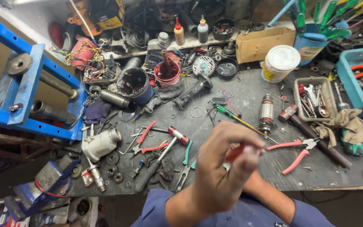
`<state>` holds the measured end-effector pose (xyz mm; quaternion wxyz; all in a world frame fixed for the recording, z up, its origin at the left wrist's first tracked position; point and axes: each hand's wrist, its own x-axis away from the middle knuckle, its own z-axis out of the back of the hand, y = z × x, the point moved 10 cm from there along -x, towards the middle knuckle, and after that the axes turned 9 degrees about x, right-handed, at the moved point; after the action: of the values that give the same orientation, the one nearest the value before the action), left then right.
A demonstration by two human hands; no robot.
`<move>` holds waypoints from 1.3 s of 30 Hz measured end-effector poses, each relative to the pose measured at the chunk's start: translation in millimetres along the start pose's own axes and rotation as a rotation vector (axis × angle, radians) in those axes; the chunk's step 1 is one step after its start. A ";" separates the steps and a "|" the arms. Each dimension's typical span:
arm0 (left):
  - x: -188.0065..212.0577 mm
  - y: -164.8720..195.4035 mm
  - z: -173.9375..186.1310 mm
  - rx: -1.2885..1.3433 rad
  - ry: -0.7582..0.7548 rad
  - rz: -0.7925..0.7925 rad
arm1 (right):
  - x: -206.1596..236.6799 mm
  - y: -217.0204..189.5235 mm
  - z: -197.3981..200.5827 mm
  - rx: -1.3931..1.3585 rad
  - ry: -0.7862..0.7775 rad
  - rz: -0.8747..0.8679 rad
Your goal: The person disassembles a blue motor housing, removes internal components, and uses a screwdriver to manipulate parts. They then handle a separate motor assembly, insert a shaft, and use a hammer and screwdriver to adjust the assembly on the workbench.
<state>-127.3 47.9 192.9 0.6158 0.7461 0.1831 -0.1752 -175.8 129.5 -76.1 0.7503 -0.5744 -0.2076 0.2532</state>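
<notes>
My left hand (219, 168) is nearest, raised over the front edge of the workbench (248, 94), back toward me, fingers curled. It overlaps my right hand (248, 157), of which only blurred fingertips and the forearm show. Between them sits a small red piece (235, 153), clasped by the left fingers and pinched by the right fingertips. It is motion-blurred; its long axis seems to run roughly left-right, but I cannot tell which end points where.

Just right of the hands: one pair of pink-handled pliers (293, 153), handles toward me and to the left, nose to the right. Behind the hands: one motor rotor (266, 112), standing roughly upright in view, and one green-handled screwdriver (232, 116), lying diagonally with its tip toward the rotor.

Left of the hands: two red-handled hand tools (145, 138), one teal-handled pair (185, 162), one grey ribbed handle (148, 176).

Containers, counted:
- one red cup (167, 73), dark red liquid and a stick inside;
- one dark pot (133, 83), dark residue inside;
- one white lidded tub (280, 63), contents hidden;
- one grey tray (314, 98), holding wrenches and small parts;
- one cardboard box (264, 43), contents not visible;
- two squeeze bottles (190, 31) on the back ledge.
</notes>
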 end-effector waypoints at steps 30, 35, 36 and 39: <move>18.7 30.9 10.9 -0.165 -0.004 -0.526 | 18.2 -16.4 26.1 0.249 0.401 0.025; -8.5 -13.4 3.2 0.321 -0.268 0.105 | 30.7 -27.4 24.8 0.290 0.479 0.036; -19.4 -17.0 -10.5 0.551 -0.565 0.209 | 31.8 -26.7 21.7 0.307 0.460 0.021; -25.1 -23.9 -7.3 0.673 -0.598 0.220 | 31.7 -31.6 21.0 0.292 0.466 0.051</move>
<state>-160.6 57.8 186.0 0.3802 0.8360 -0.1499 -0.3661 -159.1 158.3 -39.5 0.8460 -0.5080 0.0238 0.1603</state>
